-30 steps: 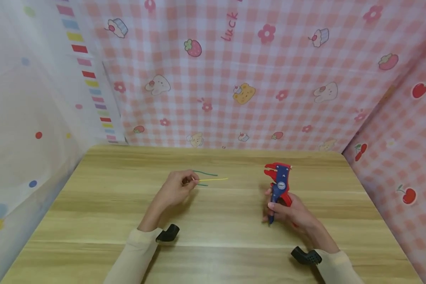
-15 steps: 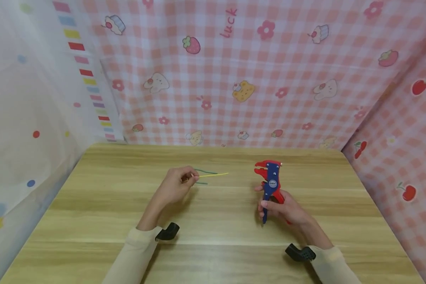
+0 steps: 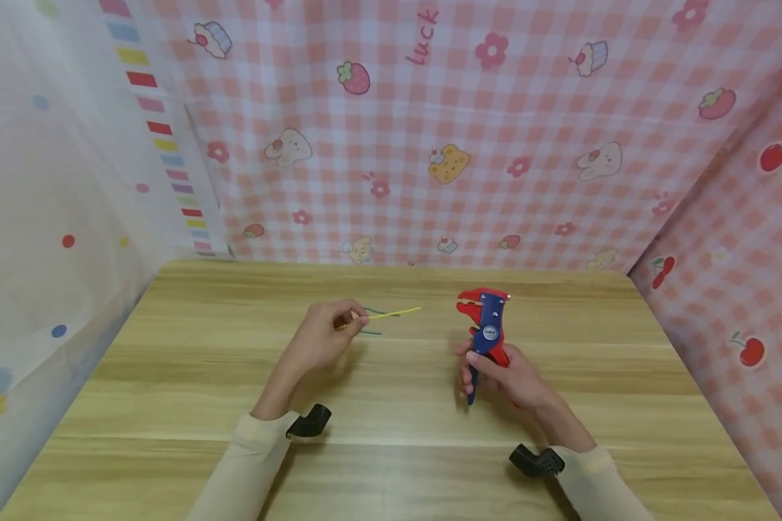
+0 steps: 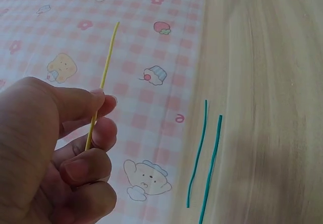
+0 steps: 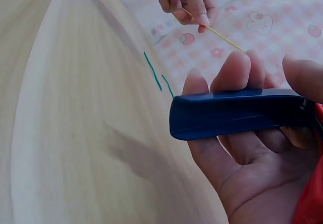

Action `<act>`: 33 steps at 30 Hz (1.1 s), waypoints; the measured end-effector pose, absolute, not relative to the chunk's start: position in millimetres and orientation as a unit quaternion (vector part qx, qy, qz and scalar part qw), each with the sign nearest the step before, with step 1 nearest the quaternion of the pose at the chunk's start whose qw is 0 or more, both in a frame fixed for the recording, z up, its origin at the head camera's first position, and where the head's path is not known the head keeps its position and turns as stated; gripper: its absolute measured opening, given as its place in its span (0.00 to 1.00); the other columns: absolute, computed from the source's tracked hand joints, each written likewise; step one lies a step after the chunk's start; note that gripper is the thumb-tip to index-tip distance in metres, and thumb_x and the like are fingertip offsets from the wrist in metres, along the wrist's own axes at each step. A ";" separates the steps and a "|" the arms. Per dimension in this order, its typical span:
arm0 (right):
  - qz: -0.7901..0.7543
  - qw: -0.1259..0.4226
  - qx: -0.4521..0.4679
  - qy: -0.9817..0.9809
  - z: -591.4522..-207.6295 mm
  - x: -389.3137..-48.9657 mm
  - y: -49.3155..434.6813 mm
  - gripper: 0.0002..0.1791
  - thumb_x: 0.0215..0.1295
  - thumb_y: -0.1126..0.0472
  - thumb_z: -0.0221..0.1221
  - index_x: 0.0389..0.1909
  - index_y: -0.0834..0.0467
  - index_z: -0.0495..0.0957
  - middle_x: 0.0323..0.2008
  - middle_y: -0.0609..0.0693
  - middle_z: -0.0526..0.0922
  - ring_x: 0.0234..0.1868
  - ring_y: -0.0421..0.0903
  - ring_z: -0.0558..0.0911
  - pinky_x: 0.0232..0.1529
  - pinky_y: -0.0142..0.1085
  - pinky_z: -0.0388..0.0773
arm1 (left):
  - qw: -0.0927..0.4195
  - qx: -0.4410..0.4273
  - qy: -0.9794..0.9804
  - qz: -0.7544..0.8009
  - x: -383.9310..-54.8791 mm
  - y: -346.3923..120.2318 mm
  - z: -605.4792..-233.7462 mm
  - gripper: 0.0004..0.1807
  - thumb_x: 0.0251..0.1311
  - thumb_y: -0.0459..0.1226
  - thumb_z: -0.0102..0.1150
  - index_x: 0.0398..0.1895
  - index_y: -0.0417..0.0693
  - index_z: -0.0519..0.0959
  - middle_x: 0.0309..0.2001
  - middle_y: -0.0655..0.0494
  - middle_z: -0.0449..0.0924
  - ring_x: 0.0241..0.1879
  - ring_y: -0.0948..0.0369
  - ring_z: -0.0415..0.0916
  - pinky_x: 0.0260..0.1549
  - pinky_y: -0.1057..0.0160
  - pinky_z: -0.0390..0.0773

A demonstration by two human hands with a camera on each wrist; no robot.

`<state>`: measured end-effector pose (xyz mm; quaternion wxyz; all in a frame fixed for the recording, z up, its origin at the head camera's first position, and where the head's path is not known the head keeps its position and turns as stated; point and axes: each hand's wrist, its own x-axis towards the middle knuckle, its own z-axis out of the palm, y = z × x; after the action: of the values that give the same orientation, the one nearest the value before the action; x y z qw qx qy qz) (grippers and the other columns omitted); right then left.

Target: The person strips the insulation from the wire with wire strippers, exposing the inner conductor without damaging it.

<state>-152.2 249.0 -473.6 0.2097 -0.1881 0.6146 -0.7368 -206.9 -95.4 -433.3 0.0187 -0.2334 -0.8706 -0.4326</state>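
Note:
Between thumb and index finger, my left hand (image 3: 329, 331) pinches a thin yellow wire (image 4: 106, 67), whose free end points right and slightly up. Two green wires (image 4: 211, 163) lie on the table beyond that hand, partly hidden by it in the head view. My right hand (image 3: 505, 375) grips a wire stripper (image 3: 491, 318) with blue and red handles, its fingers curled round the blue handle (image 5: 232, 114). The tool's red jaws face left, apart from each other, and a gap separates them from the yellow wire's tip.
The wooden table (image 3: 391, 412) ends at a pink checked cloth backdrop (image 3: 397, 145). Further cloth walls stand at left and right. Black wrist cameras sit on both forearms.
My right hand has moved left with the wire stripper, closer to the yellow wire. In my left hand the wire's free end has tilted upward.

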 end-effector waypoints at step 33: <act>-0.726 0.226 -0.251 0.600 -434.0 -169.4 219.5 0.06 0.82 0.64 0.47 0.49 0.62 0.70 0.32 0.50 0.81 0.32 0.45 0.84 0.42 0.45 0.87 | 0.119 -0.257 -0.852 -0.439 -213.4 -91.2 -391.8 0.04 0.69 0.36 0.63 0.39 0.50 0.87 0.18 0.60 0.72 0.19 0.62 0.63 0.21 0.67 0.63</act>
<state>-169.4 219.5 -434.0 0.2256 -0.2510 0.5996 -0.7256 -213.4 -91.2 -391.8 0.1191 -0.2572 -0.8525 -0.4392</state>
